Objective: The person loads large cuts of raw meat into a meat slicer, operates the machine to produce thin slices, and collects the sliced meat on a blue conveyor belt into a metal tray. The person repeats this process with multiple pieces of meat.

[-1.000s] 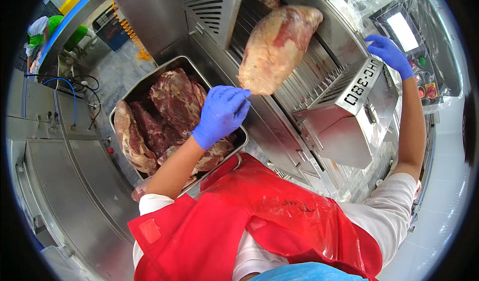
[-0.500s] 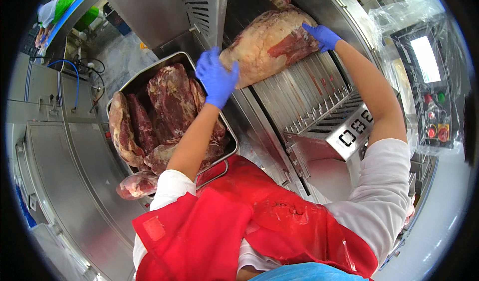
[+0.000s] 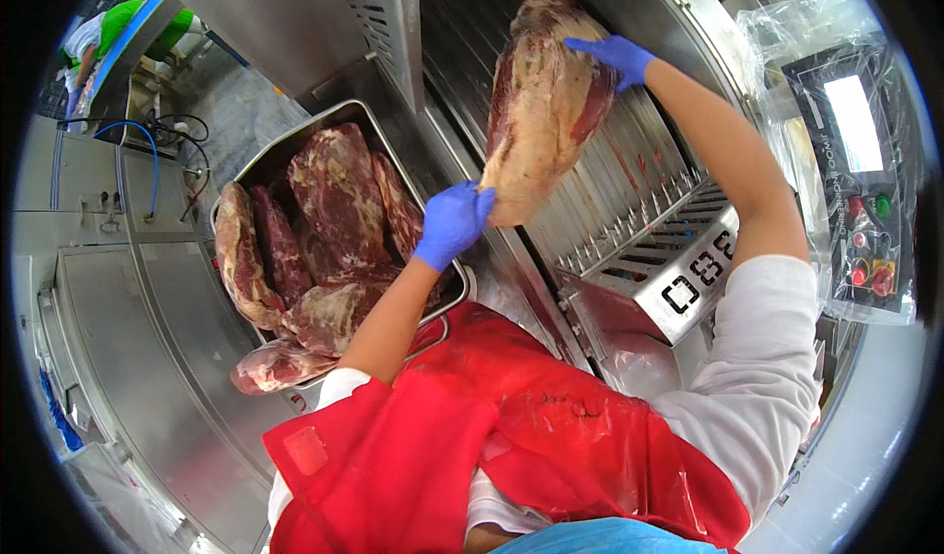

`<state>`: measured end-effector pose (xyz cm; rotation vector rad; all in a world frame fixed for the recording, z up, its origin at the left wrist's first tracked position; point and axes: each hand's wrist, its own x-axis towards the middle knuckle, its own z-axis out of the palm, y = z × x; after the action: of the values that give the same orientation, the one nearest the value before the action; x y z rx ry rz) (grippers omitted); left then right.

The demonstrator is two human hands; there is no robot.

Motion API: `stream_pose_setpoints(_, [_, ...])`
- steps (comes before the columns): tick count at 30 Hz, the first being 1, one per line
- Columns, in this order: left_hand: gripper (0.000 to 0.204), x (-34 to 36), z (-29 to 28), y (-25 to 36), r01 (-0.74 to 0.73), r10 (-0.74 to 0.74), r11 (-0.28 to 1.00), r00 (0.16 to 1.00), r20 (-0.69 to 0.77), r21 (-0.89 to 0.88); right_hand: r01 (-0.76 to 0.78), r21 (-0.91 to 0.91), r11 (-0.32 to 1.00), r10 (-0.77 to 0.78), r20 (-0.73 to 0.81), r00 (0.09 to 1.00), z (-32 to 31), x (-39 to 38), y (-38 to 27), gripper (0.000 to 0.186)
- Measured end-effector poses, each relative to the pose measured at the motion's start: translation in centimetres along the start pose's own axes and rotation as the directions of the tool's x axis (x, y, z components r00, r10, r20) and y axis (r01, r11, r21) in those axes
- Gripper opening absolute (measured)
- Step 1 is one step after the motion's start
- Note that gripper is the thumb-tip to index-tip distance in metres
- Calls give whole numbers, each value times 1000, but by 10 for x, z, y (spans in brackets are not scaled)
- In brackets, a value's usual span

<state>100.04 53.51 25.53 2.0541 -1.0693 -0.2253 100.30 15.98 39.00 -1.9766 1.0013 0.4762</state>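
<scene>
A large cut of raw meat (image 3: 541,112), fatty and pale on its face with red edges, lies on the slatted steel conveyor (image 3: 629,180) of a machine. My left hand (image 3: 452,222), in a blue glove, grips its near lower end. My right hand (image 3: 615,58), also gloved blue, holds its far upper edge. Left of the conveyor stands a steel tray (image 3: 258,166) holding several dark red cuts of meat (image 3: 334,195). One cut (image 3: 275,365) hangs over the tray's near rim.
A control panel (image 3: 855,175) with a lit screen and coloured buttons, wrapped in clear plastic, is at the right. Stainless counters (image 3: 147,357) run along the left, with a blue hose (image 3: 147,151). Another person in green (image 3: 123,28) stands far upper left. A red apron (image 3: 511,456) covers my front.
The meat cut has been turned more upright and shifted up the conveyor. My left hand dropped to its near end; my right hand moved to its far upper edge.
</scene>
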Motion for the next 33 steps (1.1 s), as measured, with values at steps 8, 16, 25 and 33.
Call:
stream_pose_setpoints(8, [58, 67, 26, 57, 193, -159, 975, 950, 270, -107, -158, -45, 986, 162, 115, 980, -29, 60, -37, 86])
stream_pose_setpoints(16, [98, 119, 110, 95, 18, -172, 904, 930, -325, -427, 177, -235, 956, -192, -41, 980, -5, 68, -70, 62])
stream_pose_setpoints(25, [90, 189, 112, 83, 119, -339, 875, 844, -416, -470, 713, -651, -259, -763, 591, 262, 10, 129, -79, 64])
stream_pose_setpoints(33, [67, 250, 129, 41, -131, -228, 903, 661, -715, -409, 565, -788, 245, -790, 176, 587, 11, 179, -74, 71])
